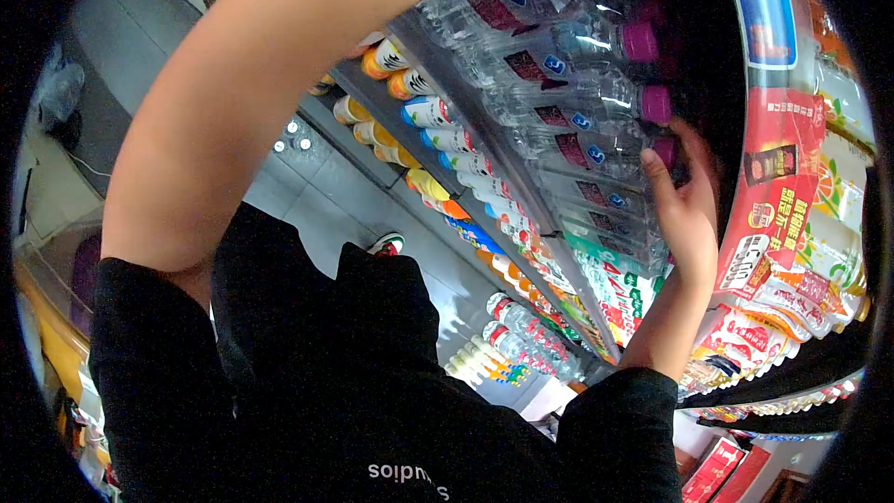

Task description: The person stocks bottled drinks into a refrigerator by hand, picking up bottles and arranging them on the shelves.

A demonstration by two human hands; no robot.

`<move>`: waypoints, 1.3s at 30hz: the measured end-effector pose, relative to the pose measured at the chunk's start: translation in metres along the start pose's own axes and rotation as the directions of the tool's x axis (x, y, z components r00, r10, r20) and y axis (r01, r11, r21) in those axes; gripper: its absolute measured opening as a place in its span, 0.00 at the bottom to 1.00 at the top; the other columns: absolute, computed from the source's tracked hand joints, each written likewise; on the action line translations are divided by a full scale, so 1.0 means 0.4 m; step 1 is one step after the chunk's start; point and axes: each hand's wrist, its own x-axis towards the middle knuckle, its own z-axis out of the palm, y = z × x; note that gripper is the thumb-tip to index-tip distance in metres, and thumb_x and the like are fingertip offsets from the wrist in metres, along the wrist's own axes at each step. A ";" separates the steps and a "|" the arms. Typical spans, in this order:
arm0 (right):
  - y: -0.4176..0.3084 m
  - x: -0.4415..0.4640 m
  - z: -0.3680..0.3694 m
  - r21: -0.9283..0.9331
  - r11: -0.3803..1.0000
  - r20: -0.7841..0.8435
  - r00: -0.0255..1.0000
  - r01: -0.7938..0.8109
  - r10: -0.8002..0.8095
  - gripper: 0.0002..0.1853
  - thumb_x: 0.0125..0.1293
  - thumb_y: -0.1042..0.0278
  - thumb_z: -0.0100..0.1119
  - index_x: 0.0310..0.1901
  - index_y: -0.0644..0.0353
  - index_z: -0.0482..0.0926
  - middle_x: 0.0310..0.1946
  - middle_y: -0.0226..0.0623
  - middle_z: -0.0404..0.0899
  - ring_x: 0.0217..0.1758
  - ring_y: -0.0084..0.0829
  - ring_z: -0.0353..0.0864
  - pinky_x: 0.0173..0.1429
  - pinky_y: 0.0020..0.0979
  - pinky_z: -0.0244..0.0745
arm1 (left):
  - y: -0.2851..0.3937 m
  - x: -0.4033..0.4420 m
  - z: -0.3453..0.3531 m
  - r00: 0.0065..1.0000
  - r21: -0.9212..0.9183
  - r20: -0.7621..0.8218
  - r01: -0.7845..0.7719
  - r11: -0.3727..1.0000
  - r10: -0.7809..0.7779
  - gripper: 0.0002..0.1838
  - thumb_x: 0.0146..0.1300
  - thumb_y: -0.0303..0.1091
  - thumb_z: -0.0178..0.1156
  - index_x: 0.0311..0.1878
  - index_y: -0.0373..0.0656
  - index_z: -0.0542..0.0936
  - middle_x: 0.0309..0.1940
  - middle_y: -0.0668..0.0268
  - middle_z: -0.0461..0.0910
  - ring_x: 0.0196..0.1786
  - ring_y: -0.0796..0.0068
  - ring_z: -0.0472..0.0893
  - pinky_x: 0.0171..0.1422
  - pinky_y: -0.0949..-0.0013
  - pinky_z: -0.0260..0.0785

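Bottles (531, 65) with purple caps sit in a tight row, just beside the fingers of the right hand (687, 205). The fingers are partly open and bent, with the thumb on one side of a purple cap (664, 150) and a finger on the other. I cannot tell if they pinch it tight. This cap's clear bottle reaches away from the fingertips, next to the others. The left arm (209, 102) goes up over the near end of the row, well apart from those fingers, but its hand is out of view, so I cannot tell how open it is or what it holds. On the thumb's side, past the bottles, are rows of bright drinks (447, 140). On the other side of the fingers is a red sign (768, 196), with drinks with orange pictures (833, 186) just past it.
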 end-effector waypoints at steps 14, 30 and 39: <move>-0.043 0.009 0.010 -0.047 0.991 -0.240 0.964 -0.128 0.113 0.28 0.62 0.61 0.60 0.61 0.66 0.67 0.52 0.44 0.73 0.54 0.34 0.72 0.62 0.34 0.63 | -0.051 -0.008 -0.046 0.899 -0.295 0.327 0.390 0.872 -0.292 0.16 0.64 0.39 0.51 0.44 0.34 0.77 0.34 0.42 0.78 0.40 0.43 0.78 0.47 0.51 0.70; -0.247 0.213 0.020 0.072 0.997 -0.180 0.982 -0.036 0.049 0.39 0.68 0.41 0.45 0.68 0.67 0.57 0.69 0.55 0.56 0.73 0.49 0.52 0.74 0.38 0.44 | -0.102 -0.174 0.113 0.746 -0.788 0.374 0.568 0.235 -0.551 0.30 0.72 0.47 0.43 0.68 0.35 0.60 0.67 0.49 0.61 0.71 0.62 0.58 0.73 0.66 0.48; -0.430 0.437 0.062 -0.074 0.945 -0.191 0.926 0.318 -0.327 0.30 0.68 0.51 0.46 0.61 0.70 0.66 0.62 0.58 0.65 0.68 0.51 0.61 0.71 0.38 0.53 | -0.091 -0.190 0.169 0.750 -0.766 0.225 0.531 0.363 -0.622 0.34 0.69 0.49 0.43 0.66 0.27 0.59 0.68 0.40 0.55 0.72 0.47 0.54 0.75 0.58 0.45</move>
